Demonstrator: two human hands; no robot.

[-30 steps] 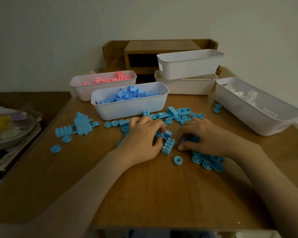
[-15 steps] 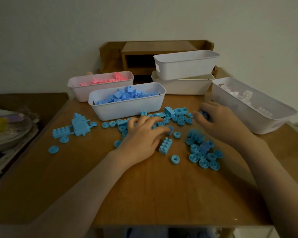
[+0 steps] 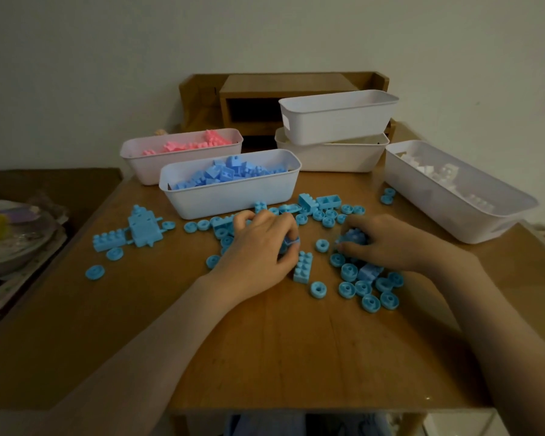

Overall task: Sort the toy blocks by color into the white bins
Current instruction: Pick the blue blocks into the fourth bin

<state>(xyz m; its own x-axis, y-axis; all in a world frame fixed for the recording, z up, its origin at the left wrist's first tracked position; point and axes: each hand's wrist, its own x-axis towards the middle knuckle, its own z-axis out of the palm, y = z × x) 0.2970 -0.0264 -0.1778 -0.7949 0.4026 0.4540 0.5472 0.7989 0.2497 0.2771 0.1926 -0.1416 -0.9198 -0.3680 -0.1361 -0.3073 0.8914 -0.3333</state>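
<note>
On the far part of the brown wooden table [image 3: 265, 357], the front white plastic bin [image 3: 230, 199] holds a heap of light blue toy blocks [image 3: 224, 174], which is higher in the middle. Just behind it on the left, the second white bin [image 3: 145, 165] holds pink toy blocks [image 3: 186, 146]. On the right, the long white bin [image 3: 447, 212] lies at an angle and holds white toy blocks [image 3: 438, 174]. At the back, the upper white bin [image 3: 337, 124] sits on top of the lower white bin [image 3: 334, 158]. What is inside these two cannot be told.

Loose blue pieces lie on the table in front of the bins. A blue studded brick [image 3: 303, 266] lies flat with its studs up, between the two hands. Its long axis runs away from the person and leans a little to the right. Blue round wheel pieces [image 3: 368, 289] lie in a group near the right wrist. At the left, a flat blue built part [image 3: 143, 229] lies just beside a long blue brick [image 3: 109, 240], whose long axis runs from left to right.

The left hand [image 3: 258, 247] is low over the table with curled fingers. Its thumb and forefinger pinch a small blue block [image 3: 288, 242], just beside the far end of the studded brick. The right hand [image 3: 384, 243] has its fingers curled around a blue clump of pieces [image 3: 351, 239], with the thumb below the clump.
</note>
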